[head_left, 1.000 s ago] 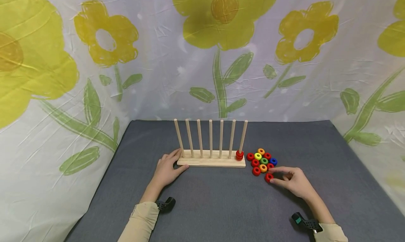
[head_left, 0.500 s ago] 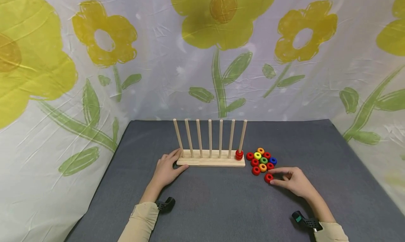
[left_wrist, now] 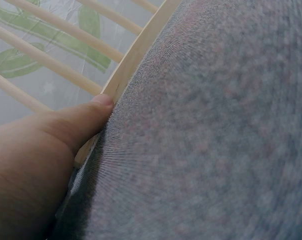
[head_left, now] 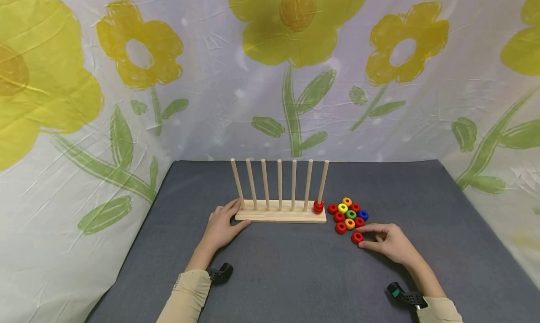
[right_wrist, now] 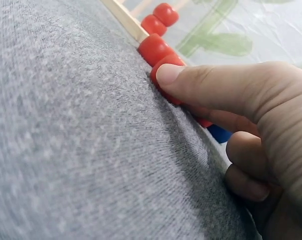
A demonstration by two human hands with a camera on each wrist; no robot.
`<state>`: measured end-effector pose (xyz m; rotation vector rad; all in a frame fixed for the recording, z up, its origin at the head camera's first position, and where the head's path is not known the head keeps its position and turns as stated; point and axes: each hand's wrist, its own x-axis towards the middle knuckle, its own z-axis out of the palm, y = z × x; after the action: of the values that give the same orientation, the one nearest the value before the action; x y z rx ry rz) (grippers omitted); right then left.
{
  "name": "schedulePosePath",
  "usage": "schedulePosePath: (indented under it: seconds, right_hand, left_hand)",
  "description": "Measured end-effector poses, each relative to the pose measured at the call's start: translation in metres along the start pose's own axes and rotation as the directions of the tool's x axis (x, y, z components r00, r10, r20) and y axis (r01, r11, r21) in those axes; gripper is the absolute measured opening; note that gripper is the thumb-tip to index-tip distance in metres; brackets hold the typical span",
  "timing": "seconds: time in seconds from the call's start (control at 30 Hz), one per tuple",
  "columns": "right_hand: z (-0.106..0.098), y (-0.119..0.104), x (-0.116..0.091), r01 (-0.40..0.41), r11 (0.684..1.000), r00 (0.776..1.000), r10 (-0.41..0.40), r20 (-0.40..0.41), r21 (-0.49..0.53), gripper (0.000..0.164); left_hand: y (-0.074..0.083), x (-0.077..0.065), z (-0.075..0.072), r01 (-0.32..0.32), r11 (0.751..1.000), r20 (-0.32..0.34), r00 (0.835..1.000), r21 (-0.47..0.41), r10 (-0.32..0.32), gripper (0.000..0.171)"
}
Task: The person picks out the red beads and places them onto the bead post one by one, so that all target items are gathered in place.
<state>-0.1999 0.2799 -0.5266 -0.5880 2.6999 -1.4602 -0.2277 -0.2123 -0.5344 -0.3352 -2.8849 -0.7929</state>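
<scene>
A pale wooden peg stand (head_left: pixel 280 215) with several upright dowels stands on the table. My left hand (head_left: pixel 221 227) grips its left end, thumb along the front edge and fingers toward the back. In the left wrist view the thumb (left_wrist: pixel 86 117) presses on the base's front edge. Red beads (head_left: pixel 318 207) are stacked on the rightmost dowel. My right hand (head_left: pixel 390 242) pinches a red ring bead (head_left: pixel 357 237) between thumb and index finger, down at the table. In the right wrist view the thumb (right_wrist: pixel 191 82) covers part of that bead; the other fingers are curled.
Left of and beyond the pinched bead lies a cluster of loose beads: several red ones (head_left: pixel 340 228), a green one (head_left: pixel 350 214), a yellow one (head_left: pixel 342 208), a blue one (head_left: pixel 363 215) and orange ones (head_left: pixel 349 224). A flowered cloth (head_left: pixel 202 126) hangs behind the grey-covered table (head_left: pixel 291 276).
</scene>
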Motion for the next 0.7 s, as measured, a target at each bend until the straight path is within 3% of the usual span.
schedulePosePath:
  seconds: [0.27,0.4,0.7]
  right_hand:
    - [0.001,-0.029,-0.003,0.035,0.999,0.999,-0.036,-0.024,-0.028,0.033]
    - [0.001,-0.027,-0.002,0.038,0.999,0.999,-0.038,-0.025,-0.026,0.032]
    - [0.003,0.001,0.001,0.025,0.998,0.999,-0.027,-0.023,-0.062,0.033]
  left_hand:
    - [-0.001,0.002,0.002,0.002,1.000,-0.005,1.000,0.000,-0.002,0.084]
    - [-0.002,0.001,0.002,-0.008,1.000,-0.018,1.000,-0.001,0.008,0.083]
    - [-0.003,0.000,0.002,-0.003,1.000,-0.011,1.000,0.003,0.003,0.083]
